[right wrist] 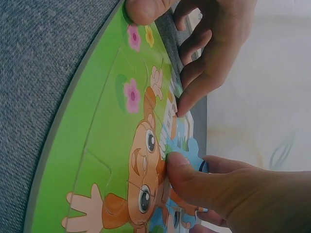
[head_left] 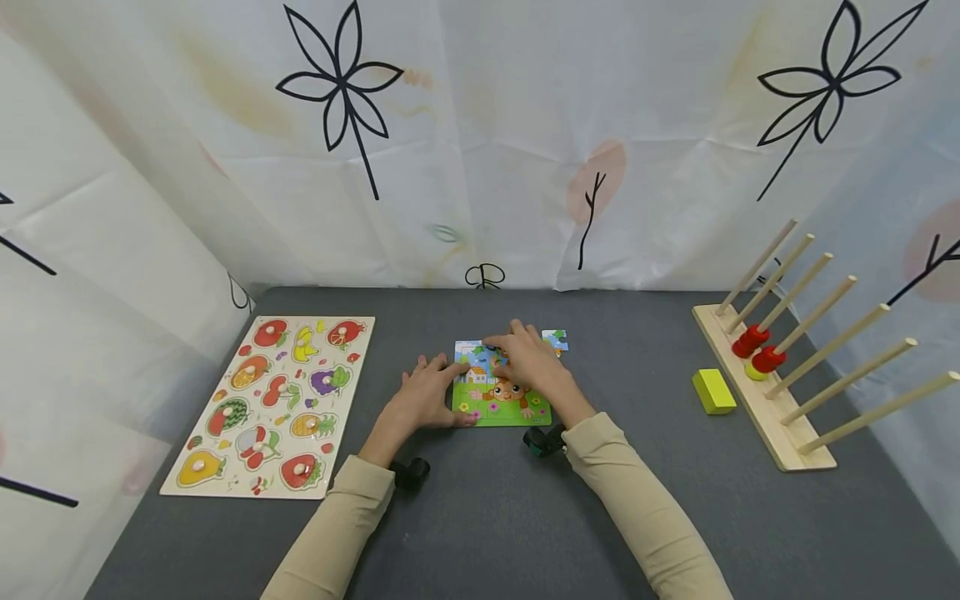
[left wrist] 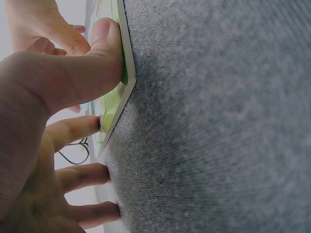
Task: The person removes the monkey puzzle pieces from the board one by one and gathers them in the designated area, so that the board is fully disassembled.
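Note:
A jigsaw puzzle (head_left: 495, 415) with a monkey on green grass lies on the grey table, between both hands. My left hand (head_left: 423, 398) steadies it from the left: in the left wrist view the thumb (left wrist: 108, 51) rests on its near corner, the index fingertip is at its side edge, and other fingertips touch the table. Over the upper part of the picture, my right hand (head_left: 531, 360) pinches a blue puzzle piece (right wrist: 194, 148) between thumb and fingers, tilted in the right wrist view. The fingers hide part of that piece. A loose puzzle piece (head_left: 556, 338) lies past the upper right corner.
A fruit peg board (head_left: 345, 400) lies flat at the left. To the right stands a wooden rack (head_left: 806, 457) with upright pegs and a few red and yellow beads. A yellow block (head_left: 713, 392) sits beside it. Printed white cloth (head_left: 480, 167) walls in the table.

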Demonstrator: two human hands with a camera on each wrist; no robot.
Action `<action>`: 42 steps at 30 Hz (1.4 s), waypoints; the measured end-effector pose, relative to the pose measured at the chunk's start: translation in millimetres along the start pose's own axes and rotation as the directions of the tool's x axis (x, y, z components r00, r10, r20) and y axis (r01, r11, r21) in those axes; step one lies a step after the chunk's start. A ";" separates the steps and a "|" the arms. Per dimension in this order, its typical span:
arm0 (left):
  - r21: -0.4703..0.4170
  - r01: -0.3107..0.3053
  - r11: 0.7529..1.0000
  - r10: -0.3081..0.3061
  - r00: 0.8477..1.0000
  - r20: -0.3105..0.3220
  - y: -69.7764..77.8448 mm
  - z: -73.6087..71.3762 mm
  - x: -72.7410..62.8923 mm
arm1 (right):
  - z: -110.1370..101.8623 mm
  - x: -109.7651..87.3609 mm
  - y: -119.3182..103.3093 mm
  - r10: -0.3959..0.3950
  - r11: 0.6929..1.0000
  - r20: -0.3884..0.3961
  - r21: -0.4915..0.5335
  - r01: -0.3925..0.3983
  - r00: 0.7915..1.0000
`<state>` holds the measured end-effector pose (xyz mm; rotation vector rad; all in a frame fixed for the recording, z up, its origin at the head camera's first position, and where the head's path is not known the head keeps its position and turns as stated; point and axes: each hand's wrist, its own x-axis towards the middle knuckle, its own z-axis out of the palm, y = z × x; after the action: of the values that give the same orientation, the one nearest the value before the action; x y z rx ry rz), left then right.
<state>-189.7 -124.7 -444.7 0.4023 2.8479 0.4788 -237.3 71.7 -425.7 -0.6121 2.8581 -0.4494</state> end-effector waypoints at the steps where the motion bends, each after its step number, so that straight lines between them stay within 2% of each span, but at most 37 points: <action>1: 0.000 0.000 1.000 0.000 1.000 0.001 0.0 0.0 0.0 | 0.0 0.0 0.1 -0.001 1.000 0.000 0.002 0.001 1.000; 23: -0.012 0.009 1.000 -0.009 1.000 0.013 1.3 -0.5 -0.3 | -1.0 0.4 0.9 0.008 0.999 0.001 0.032 -0.009 1.000; 42: -0.013 0.011 1.000 -0.011 1.000 0.015 -0.7 0.9 0.5 | 0.3 0.1 4.1 -0.013 1.000 0.067 0.000 0.013 0.998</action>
<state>-190.1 -124.9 -445.9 0.3855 2.8293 0.4904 -238.8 75.2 -427.4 -0.6344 2.7926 -0.4215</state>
